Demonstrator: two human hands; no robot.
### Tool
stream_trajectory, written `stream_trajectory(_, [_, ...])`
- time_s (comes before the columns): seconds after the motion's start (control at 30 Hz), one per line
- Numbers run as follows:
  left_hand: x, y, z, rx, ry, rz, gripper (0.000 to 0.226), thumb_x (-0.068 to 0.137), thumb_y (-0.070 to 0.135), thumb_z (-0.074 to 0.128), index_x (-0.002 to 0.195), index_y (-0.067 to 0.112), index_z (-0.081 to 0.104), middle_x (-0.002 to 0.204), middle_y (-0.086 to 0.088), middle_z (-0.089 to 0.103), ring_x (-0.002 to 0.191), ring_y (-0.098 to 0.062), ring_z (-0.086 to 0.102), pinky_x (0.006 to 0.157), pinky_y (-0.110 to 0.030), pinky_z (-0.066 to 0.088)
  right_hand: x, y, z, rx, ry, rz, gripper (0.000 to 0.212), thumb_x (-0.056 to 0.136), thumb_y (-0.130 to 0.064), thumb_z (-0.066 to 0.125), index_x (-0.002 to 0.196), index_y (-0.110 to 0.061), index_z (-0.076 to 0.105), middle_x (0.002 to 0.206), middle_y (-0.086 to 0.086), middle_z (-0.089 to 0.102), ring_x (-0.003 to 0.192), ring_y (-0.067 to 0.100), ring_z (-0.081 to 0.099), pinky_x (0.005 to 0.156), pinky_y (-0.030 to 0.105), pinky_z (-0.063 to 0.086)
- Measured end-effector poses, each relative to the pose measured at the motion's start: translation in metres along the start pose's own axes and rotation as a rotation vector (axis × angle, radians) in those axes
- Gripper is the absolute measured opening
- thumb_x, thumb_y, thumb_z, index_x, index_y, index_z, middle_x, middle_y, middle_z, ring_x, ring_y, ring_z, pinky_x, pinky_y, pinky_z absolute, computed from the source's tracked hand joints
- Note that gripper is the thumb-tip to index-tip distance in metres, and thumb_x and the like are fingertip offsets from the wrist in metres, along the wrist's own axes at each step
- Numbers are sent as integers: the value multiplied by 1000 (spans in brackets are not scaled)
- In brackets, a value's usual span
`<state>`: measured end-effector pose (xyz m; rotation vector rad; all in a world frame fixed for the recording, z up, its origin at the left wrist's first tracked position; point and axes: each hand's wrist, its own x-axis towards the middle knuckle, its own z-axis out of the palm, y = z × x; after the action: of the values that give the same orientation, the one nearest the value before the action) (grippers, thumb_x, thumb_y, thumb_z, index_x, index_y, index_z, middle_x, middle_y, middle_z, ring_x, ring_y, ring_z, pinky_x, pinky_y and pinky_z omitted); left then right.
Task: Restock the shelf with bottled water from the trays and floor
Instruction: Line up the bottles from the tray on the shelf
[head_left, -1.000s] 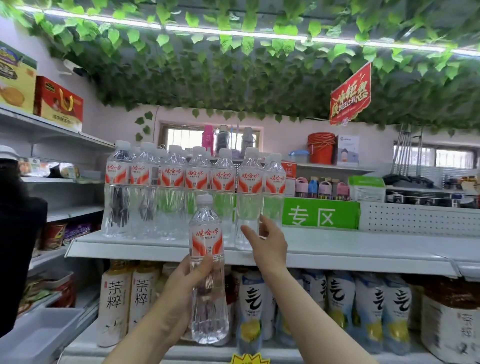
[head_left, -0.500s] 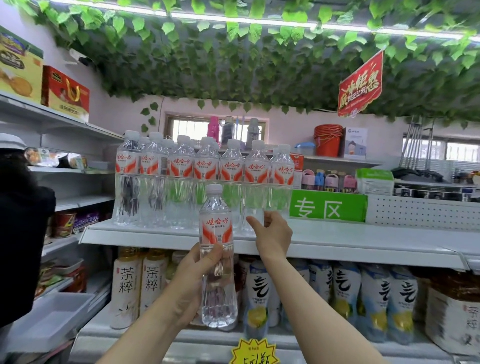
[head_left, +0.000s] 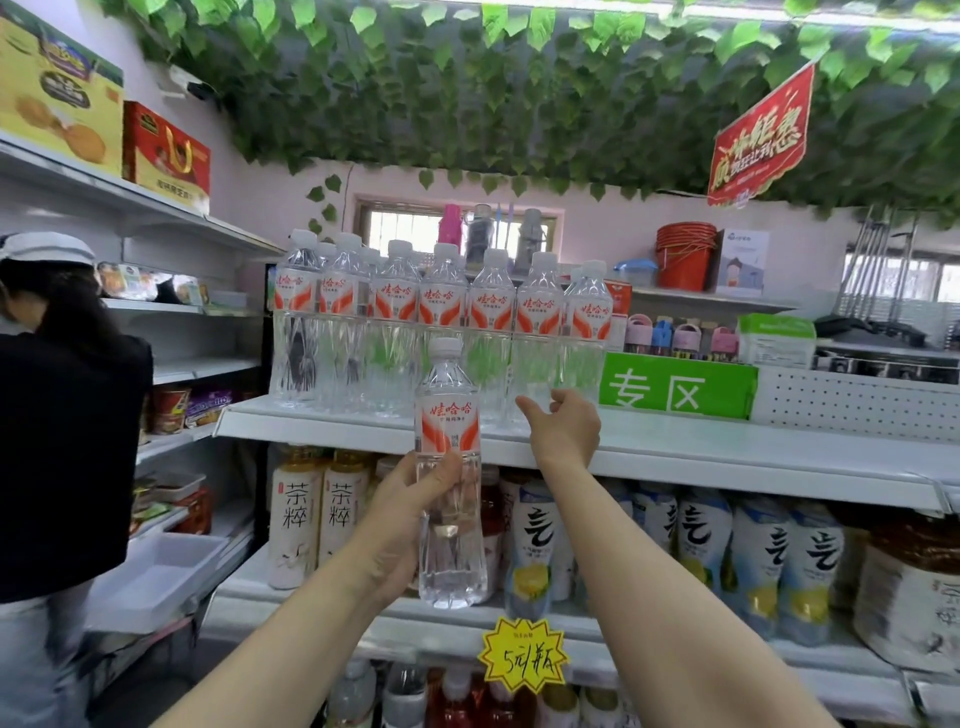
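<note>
One clear plastic water bottle with a white cap and a red-and-white label (head_left: 449, 467) stands upright in the left hand (head_left: 405, 519). The fingers wrap its lower half, and it is just in front of the white metal shelf (head_left: 727, 457), its cap above the shelf's front edge and its base below.

The right hand (head_left: 563, 431) hovers at that front edge, just right of the held bottle. Its fingers are loosely curled and grip nothing I can see; whether the forefinger touches a bottle is unclear.

On the shelf, seven matching water bottles (head_left: 444, 332) make the front row, side by side, with more caps showing behind them that are too crowded to count. One green box with white characters (head_left: 675, 384) sits on the shelf right of the row.

Under the shelf at its left end stand two cream tea bottles (head_left: 317, 514). One yellow starburst price tag (head_left: 522, 657) hangs lower down. One person in a black top (head_left: 67, 415) stands left of the shelf.
</note>
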<state>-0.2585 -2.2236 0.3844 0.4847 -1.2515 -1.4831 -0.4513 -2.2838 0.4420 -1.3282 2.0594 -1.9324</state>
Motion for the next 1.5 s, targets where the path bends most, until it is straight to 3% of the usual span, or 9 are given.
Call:
stream_trajectory(0.17, [-1,2,7,-19,-17,-2,53,76,39,72,123,14,64,111,-11,74,99,-27,71,76,-42,57,-26,6,-36,265,-166,10,50,89,-42,76,127,-12,64,111,-1,69,96,13,65,88,27,51])
stream_trajectory(0.37, [17,10,45,-16,-62,12,54,85,35,70,126,2,58,99,-14,74,88,-28,73,69,-40,59,-74,12,-75,429,-696,13,35,96,-40,68,121,-17,72,112,6,77,106,23,73,96,42,58])
stream_trajectory(0.5, [29,11,72,-85,-115,-23,47,80,31,71,117,6,59,84,-10,73,72,-25,72,60,-38,60,-80,10,-100,434,-665,-11,23,93,-31,73,115,-26,71,108,3,78,102,19,74,84,30,59])
stream_trajectory(0.63, [41,5,91,-93,-185,-78,56,74,41,77,118,7,65,98,-15,71,85,-33,71,75,-50,60,-74,15,-116,414,-616,-25,28,92,-22,75,118,-15,71,105,14,77,91,18,75,71,22,58])
stream_trajectory(0.77, [55,11,110,-17,-237,-84,32,86,35,70,106,10,66,84,-7,74,74,-25,72,62,-36,58,-58,21,-121,449,-514,-48,26,90,-20,77,115,-13,72,98,12,78,92,25,75,78,37,61])
stream_trajectory(0.93, [83,20,116,123,-93,-22,78,73,55,80,138,21,53,136,-2,58,121,-23,56,98,-43,53,-16,19,-130,420,-407,-87,22,88,-24,78,109,-26,73,102,17,74,91,20,70,77,32,54])
stream_trajectory(1.1, [103,6,100,273,66,82,68,87,50,69,148,33,42,151,-9,39,129,-27,46,113,-48,39,31,26,-121,398,-376,-35,64,84,-36,82,138,-12,59,115,9,70,110,23,66,81,34,49])
stream_trajectory(1.27, [112,-8,100,430,157,133,64,88,56,65,145,41,42,155,-8,33,139,-27,39,107,-43,37,56,34,-105,495,-405,-26,116,41,-64,92,138,-11,59,120,13,69,114,30,66,101,58,52])
stream_trajectory(1.5, [115,-20,101,501,180,178,65,90,54,64,148,47,36,157,-7,30,139,-28,38,105,-42,37,58,31,-92,521,-453,-39,30,91,-16,75,120,-15,69,107,1,77,106,19,70,98,46,54])
